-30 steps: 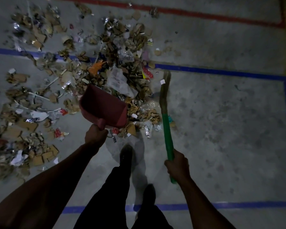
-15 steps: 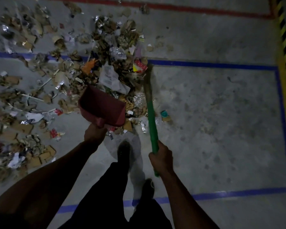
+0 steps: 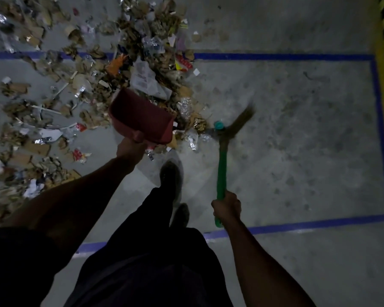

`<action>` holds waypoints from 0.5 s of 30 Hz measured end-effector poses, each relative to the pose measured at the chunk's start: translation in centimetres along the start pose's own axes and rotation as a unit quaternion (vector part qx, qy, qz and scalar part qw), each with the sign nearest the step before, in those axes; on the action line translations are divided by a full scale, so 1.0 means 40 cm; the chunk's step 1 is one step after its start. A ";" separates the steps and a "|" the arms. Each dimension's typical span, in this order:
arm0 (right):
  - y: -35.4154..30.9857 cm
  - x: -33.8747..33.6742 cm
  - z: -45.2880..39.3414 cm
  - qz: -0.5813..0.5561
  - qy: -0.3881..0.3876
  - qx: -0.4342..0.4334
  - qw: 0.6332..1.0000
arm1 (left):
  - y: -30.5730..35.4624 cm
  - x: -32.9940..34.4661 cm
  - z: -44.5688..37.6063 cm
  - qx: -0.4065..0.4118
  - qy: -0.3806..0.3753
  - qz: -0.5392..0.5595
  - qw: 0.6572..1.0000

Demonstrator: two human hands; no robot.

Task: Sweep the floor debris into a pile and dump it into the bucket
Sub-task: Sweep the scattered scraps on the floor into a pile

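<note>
Right hand [image 3: 226, 208] fisted round broom [image 3: 222, 171], bristles now swung right, off the debris [image 3: 142, 69]; left hand [image 3: 129, 148] gripping dustpan [image 3: 141, 117]. Probably winding up another stroke; bucket unseen.

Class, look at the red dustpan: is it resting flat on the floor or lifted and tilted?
Lifted and tilted. The left hand grips the red dustpan by its handle above the debris.

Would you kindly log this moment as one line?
left hand: holds dustpan | right hand: grips broom | debris: unscooped
</note>
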State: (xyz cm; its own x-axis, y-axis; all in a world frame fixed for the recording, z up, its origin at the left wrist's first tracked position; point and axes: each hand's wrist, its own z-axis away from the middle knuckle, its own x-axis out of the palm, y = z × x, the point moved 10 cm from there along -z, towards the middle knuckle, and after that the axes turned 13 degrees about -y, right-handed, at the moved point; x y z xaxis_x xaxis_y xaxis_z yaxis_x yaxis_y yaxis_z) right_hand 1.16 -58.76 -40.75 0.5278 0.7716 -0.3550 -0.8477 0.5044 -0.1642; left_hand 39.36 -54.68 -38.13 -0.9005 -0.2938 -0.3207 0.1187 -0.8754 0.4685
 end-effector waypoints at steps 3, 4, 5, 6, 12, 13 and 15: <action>-0.028 0.051 -0.006 0.022 -0.030 -0.043 0.998 | -0.027 0.021 0.047 0.017 0.004 0.003 1.000; -0.038 0.060 -0.001 0.025 -0.033 -0.059 0.997 | -0.035 0.026 0.063 0.025 0.005 0.006 1.000; -0.043 0.067 0.005 0.026 -0.034 -0.073 0.996 | -0.041 0.031 0.079 0.034 0.004 0.010 0.999; -0.044 0.069 0.021 0.025 -0.032 -0.084 0.996 | -0.049 0.034 0.093 0.040 0.002 0.015 0.999; 0.038 0.045 0.174 -0.075 0.000 -0.101 0.992 | -0.103 0.006 0.169 0.031 0.008 0.046 0.998; 0.059 0.045 0.191 -0.098 -0.002 -0.087 0.991 | -0.110 -0.001 0.176 0.027 0.008 0.050 0.998; 0.094 0.054 0.201 -0.142 -0.011 -0.064 0.988 | -0.117 -0.017 0.184 0.023 0.003 0.058 0.998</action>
State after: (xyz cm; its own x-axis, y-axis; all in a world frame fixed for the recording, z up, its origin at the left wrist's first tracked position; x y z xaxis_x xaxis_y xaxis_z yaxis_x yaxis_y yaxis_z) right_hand -0.48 -52.08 -34.73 0.7448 0.6151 -0.2589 -0.6647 0.6490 -0.3702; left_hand 36.35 -47.57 -34.05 -0.8791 -0.3949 -0.2667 0.2030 -0.8167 0.5401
